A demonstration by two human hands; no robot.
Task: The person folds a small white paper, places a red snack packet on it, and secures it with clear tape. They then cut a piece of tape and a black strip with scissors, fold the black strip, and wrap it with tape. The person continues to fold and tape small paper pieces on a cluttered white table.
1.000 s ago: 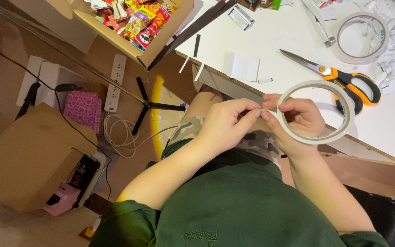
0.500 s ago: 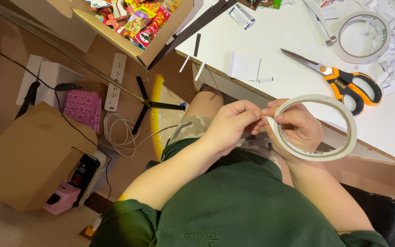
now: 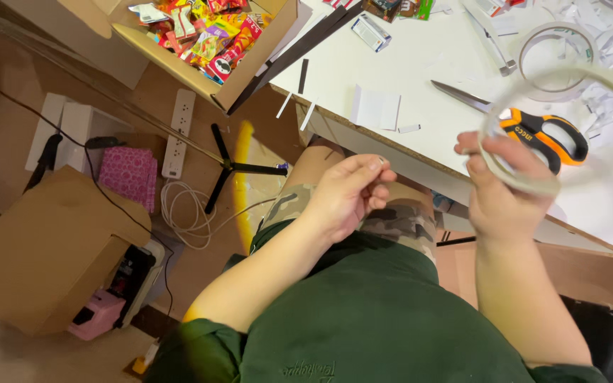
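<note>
My right hand (image 3: 503,195) grips a large thin ring of pale tape (image 3: 544,186), raised over the edge of the white table (image 3: 427,64) and blurred by motion. My left hand (image 3: 352,193) hovers over my lap, apart from the roll, with thumb and forefinger pinched together. I cannot make out any tape between those fingers. Scissors with orange and black handles (image 3: 544,135) lie on the table just behind the ring.
A second tape roll (image 3: 558,50) and a folded white paper (image 3: 376,110) lie on the table. An open cardboard box of snack packets (image 3: 207,42) sits at the table's corner. On the floor are a power strip (image 3: 179,131), a black tripod (image 3: 232,167), cables (image 3: 186,213) and a cardboard box (image 3: 44,248).
The hands were together at the roll's edge. My right hand has swung the roll up and to the right over the table, and my left hand has stayed over my lap.
</note>
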